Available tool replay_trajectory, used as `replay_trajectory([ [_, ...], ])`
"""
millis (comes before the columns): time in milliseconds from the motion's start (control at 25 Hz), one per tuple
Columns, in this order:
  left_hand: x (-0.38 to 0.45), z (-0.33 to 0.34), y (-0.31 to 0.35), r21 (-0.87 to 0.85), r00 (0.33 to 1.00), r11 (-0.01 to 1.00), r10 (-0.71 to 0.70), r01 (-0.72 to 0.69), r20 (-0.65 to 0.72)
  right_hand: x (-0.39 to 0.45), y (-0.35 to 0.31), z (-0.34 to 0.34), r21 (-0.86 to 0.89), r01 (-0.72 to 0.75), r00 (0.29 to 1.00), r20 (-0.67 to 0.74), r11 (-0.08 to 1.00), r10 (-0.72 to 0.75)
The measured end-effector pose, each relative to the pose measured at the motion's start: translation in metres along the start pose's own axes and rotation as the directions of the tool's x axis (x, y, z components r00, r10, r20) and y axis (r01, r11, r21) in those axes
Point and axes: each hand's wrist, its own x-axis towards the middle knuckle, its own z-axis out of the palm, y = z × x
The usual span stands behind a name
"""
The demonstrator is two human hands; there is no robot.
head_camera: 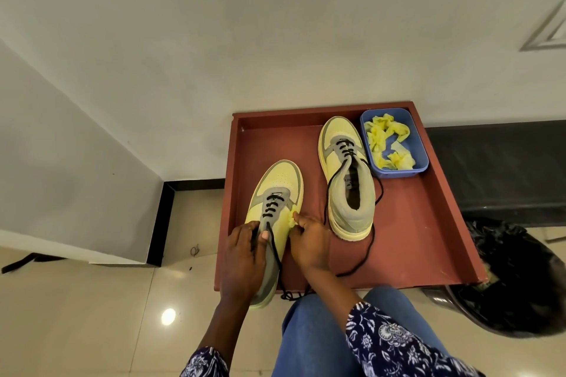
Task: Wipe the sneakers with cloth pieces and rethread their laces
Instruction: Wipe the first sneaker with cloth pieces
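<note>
1. Near sneaker [273,217], lower centre of frame, overhanging tray [428,238] front edge. Stiff sole, soft upper, prob. light; best held at collar.
2. Left hand [243,257] clamps collar/tongue, thumb on lace [275,249].
3. Right hand [309,242] pinches limp yellow cloth piece [292,219] against sneaker's side; wiping, I think.
4. Second sneaker [347,174] centre-right; tub [419,150] w/ spare cloths upper right of tray.
</note>
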Motion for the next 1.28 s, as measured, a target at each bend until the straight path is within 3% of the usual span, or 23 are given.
replay_trajectory([
  [160, -0.001, -0.001, 0.002, 0.01, 1.0, 1.0, 0.007, -0.007, -0.005, -0.015, 0.005, 0.003, 0.012, -0.113, 0.991, 0.071, 0.993, 0.112],
  [720, -0.002, 0.0, 0.001, 0.026, 1.0, 1.0, -0.013, 0.014, -0.026, -0.069, 0.008, 0.014, -0.018, -0.204, 0.95, 0.236, 0.979, 0.203],
  [1040, -0.002, 0.0, 0.001, 0.002, 1.0, 1.0, -0.003, 0.003, -0.019, -0.068, 0.013, 0.022, 0.082, -0.468, 0.82, 0.411, 0.88, 0.398],
  [1280, -0.002, 0.001, -0.004, 0.031, 0.999, 0.998, 0.047, -0.046, -0.009, -0.024, 0.001, 0.008, 0.165, -0.478, 0.858, 0.297, 0.863, 0.419],
])
